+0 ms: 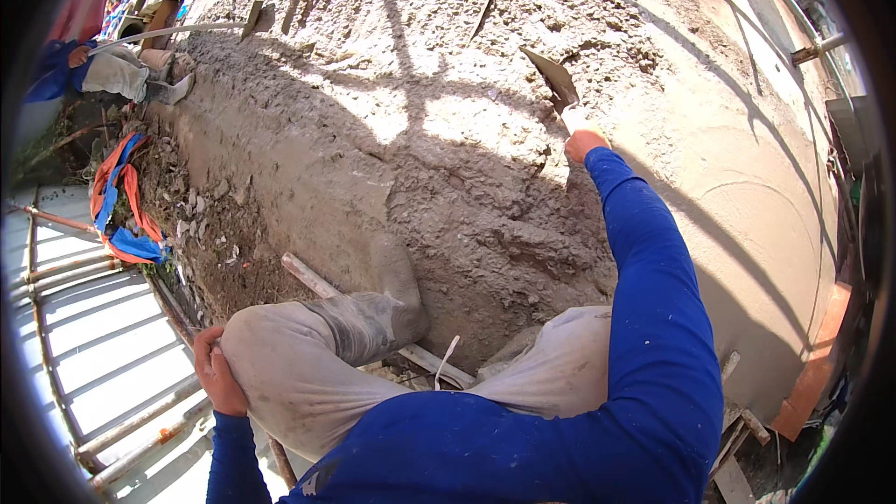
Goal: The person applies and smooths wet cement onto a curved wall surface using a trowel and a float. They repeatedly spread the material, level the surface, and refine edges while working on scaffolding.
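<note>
My right hand (584,143) is closed around the handle of a metal trowel (558,79), held out over rough wet grey concrete (476,233). A smoother stretch of grey surface (737,224) lies to the right of it. My left hand (219,369) rests on my left knee (271,345), its fingers curled against the dusty light trousers. My left boot or lower leg (397,294) is coated in mud over the concrete.
A person in blue sleeves (79,58) at upper left holds a long pole tool (177,30). Orange and blue cloth (129,191) lies by dirt and rubble. Sheet metal with poles (103,345) is at lower left, a wooden board (812,364) at right, sticks (308,275) below me.
</note>
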`<state>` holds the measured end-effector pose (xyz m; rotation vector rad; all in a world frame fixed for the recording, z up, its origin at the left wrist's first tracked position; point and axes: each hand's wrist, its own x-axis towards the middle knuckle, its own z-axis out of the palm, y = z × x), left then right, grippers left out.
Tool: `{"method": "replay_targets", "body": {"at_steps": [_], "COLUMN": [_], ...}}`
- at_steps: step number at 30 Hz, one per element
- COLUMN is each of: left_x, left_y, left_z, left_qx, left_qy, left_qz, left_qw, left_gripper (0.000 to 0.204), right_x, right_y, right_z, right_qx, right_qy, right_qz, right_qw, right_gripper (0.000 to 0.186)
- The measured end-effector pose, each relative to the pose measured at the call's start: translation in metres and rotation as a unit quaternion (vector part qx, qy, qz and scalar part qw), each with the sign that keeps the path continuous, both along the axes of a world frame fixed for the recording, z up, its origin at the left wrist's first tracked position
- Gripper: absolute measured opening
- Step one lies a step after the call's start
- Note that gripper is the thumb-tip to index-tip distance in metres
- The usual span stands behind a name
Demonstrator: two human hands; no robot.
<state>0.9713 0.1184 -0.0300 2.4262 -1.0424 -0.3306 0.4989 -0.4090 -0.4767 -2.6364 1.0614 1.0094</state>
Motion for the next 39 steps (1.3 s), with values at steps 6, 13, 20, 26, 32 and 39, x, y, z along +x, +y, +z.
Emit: {"method": "replay_targets", "body": {"at_steps": [6,13,20,26,32,39], "left_x": [-0.005,-0.01,-0.021,-0.022,-0.025,-0.062], "left_y": [0.015,-0.026,-0.048,-0.039,-0.045,-0.069], "left_z": [0.01,-0.001,-0.009,-0.006,-0.003,0.003], "left_qx": [0.015,-0.015,-0.031,-0.016,-0.012,-0.049], "left_qy": [-0.003,0.014,0.024,0.024,0.006,0.041], "left_qz": [0.032,-0.043,-0.091,-0.083,-0.09,-0.124], "left_qw": [0.999,0.999,0.995,0.996,0.996,0.99], "left_gripper": [0.034,0.032,0.032,0.032,0.032,0.028], "right_x": [-0.013,-0.067,-0.131,-0.175,-0.172,-0.056], "right_y": [0.074,0.164,0.232,0.283,0.288,0.217], "right_z": [0.052,0.095,0.134,0.169,0.148,0.167], "right_qx": [0.082,0.192,0.227,0.253,0.264,0.257], "right_qy": [-0.238,-0.233,-0.197,-0.227,-0.16,-0.085], "right_qz": [-0.242,-0.233,-0.189,-0.227,-0.201,-0.1], "right_qw": [0.937,0.924,0.935,0.912,0.929,0.957], "right_gripper": [0.029,0.033,0.033,0.032,0.043,0.044]}}
